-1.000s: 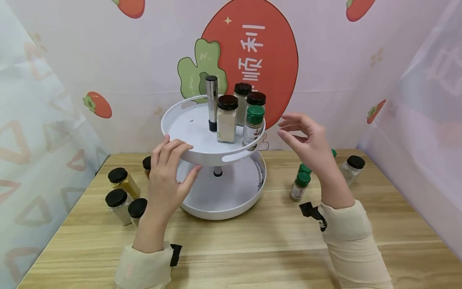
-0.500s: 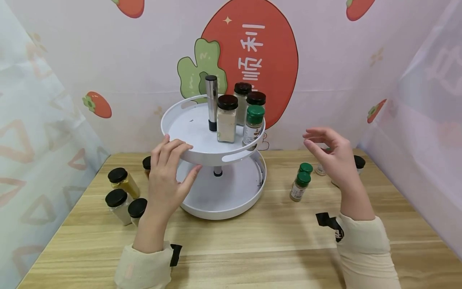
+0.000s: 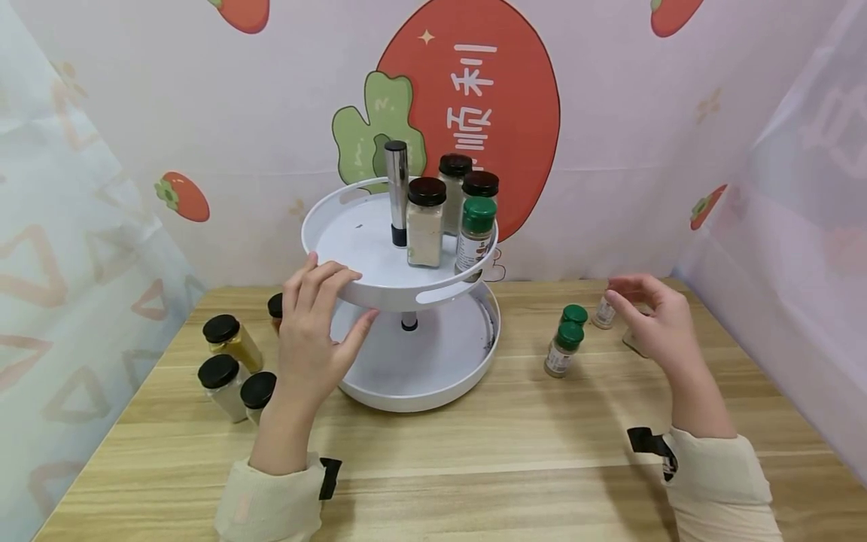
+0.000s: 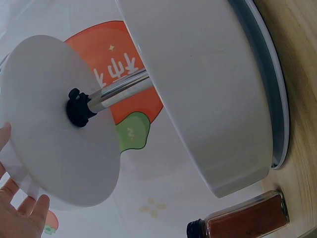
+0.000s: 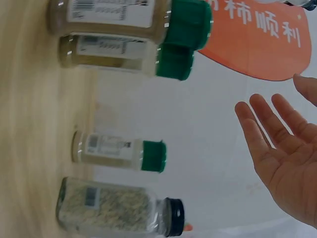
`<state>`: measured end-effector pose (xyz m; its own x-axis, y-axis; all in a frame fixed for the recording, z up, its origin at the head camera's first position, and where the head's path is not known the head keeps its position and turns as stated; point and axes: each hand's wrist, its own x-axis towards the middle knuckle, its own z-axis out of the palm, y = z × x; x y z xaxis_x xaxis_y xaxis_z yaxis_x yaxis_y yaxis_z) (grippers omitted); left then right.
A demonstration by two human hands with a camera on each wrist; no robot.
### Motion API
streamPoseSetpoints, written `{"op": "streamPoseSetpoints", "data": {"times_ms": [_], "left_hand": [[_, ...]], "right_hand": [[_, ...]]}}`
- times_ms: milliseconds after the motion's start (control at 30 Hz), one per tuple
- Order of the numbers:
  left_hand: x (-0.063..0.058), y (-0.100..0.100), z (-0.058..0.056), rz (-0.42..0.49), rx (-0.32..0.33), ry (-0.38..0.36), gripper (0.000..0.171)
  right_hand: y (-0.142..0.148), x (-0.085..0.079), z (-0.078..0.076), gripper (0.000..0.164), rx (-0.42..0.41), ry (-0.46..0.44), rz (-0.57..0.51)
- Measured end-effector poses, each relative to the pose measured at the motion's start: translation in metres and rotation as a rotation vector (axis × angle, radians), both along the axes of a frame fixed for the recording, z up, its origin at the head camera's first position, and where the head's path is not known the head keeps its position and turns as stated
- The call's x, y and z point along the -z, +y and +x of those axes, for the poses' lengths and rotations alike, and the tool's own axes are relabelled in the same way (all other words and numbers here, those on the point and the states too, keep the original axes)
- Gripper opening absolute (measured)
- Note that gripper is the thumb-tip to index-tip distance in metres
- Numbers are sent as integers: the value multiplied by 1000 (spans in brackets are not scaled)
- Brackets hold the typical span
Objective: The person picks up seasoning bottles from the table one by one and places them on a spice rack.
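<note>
Head view: left hand [image 3: 308, 335], spread, rests on upper tray's rim [image 3: 386, 296]. Right hand [image 3: 657, 322], wide, hovers by a green-capped jar [image 3: 603, 314]

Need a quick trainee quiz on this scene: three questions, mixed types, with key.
1. Count: how many jars show on the upper tray in the head view?
2. Pick one: the left grip rests on
a) the lower tray
b) the steel post
c) the upper tray
3. Look at the right grip. True or false: it is holding one of the jars.

Key
1: Four, three dark-lidded and one green-capped.
2: c.
3: False; the right wrist view shows it open, with nothing in it.
</note>
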<state>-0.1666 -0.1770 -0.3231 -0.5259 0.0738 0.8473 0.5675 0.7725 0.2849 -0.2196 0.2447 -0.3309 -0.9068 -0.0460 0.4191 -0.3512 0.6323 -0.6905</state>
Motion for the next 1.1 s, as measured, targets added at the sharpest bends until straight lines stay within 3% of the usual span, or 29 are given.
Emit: {"op": "streamPoseSetpoints", "data": {"times_ms": [167,333,567,1100], "left_hand": [[-1,0,0,-5,2,0,47],[-1,0,0,-13,-3,-7,46],[-1,0,0,-6,-3,1,47],[-1,-2,1,-21,-11,-25,46]], "right_hand": [[6,12,5,36,9,-85,126],[4,21,8,41,-8,-161,177],[-5,31,9,47,-48,-248,195],[-17,48,5,45,-99,-316,175]]}}
